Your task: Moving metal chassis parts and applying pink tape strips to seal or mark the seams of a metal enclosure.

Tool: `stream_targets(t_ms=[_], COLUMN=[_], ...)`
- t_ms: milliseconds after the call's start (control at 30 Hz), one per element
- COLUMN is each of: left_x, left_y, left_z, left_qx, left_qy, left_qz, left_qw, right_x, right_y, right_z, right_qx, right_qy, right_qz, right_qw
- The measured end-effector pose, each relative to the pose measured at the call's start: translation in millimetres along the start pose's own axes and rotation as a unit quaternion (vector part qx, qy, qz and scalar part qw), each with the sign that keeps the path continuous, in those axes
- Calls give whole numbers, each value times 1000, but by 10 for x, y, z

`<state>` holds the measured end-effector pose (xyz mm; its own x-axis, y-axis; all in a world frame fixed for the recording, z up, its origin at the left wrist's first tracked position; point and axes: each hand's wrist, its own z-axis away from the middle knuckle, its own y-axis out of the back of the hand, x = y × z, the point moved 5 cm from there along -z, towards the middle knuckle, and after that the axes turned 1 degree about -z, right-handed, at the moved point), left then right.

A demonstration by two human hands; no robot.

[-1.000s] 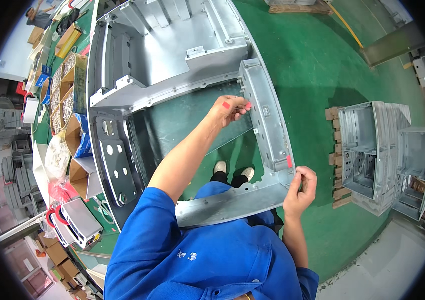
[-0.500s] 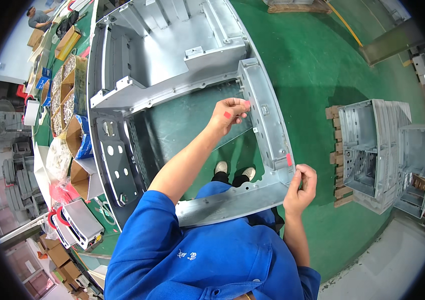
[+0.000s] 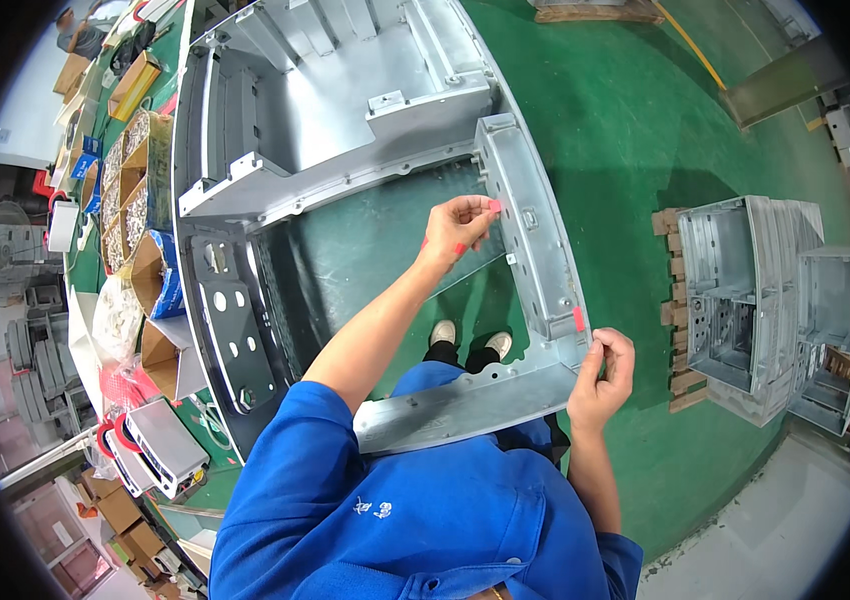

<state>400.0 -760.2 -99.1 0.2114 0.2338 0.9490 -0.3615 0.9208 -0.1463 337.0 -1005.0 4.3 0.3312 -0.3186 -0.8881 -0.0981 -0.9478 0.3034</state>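
Observation:
A large grey sheet-metal cabinet frame (image 3: 415, 424) lies in front of me, with a long box-shaped rail (image 3: 520, 200) along its right side. My left hand (image 3: 453, 232) is closed in a pinch on a small piece of red tape (image 3: 495, 206), right beside the rail's inner face. More red bits stick to the back of this hand and near its wrist. At the frame's near right corner, my right hand (image 3: 602, 385) has thumb and forefinger pressed together; anything between them is too small to make out. Another strip of red tape (image 3: 578, 319) sits on the rail's near end, just beyond those fingertips.
Left of the frame stands a bench with divided cardboard boxes of small hardware (image 3: 131, 190) and red-handled white units (image 3: 167, 447). Stacked metal housings (image 3: 745, 290) rest on a wooden pallet (image 3: 682, 385) at right. A person (image 3: 82, 38) is at the far left.
My left hand has rolled slightly, so the red bit on its back sits lower and another shows at its edge. My right hand stays put. The far person's posture has shifted.

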Motion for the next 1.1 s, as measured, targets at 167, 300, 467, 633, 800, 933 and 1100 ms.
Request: stream_targets(t_ms=[167,300,467,633,800,933,1100], left_x=[29,27,40,26,99,32,53], left_y=[-4,-29,-24,115,67,-106,-53], left_z=[46,51,42,166,126,23,103], left_qx=[-29,-10,-21,33,43,43,139], left_qy=[5,54,53,27,36,48,43], left_qz=[63,70,93,46,-15,-9,55], left_qw=[998,996,994,998,998,998,988], right_x=[-2,-2,-6,3,16,-4,-116], right_y=[2,3,9,13,21,33,50], right_z=[1,4,8,13,28,25,-13], right_qx=[0,-1,-1,0,-9,9,-6], right_qy=[0,2,1,4,-3,-3,28], right_qz=[0,-4,-11,-21,-20,-24,67], right_qw=[1000,1000,1000,1000,1000,1000,997])
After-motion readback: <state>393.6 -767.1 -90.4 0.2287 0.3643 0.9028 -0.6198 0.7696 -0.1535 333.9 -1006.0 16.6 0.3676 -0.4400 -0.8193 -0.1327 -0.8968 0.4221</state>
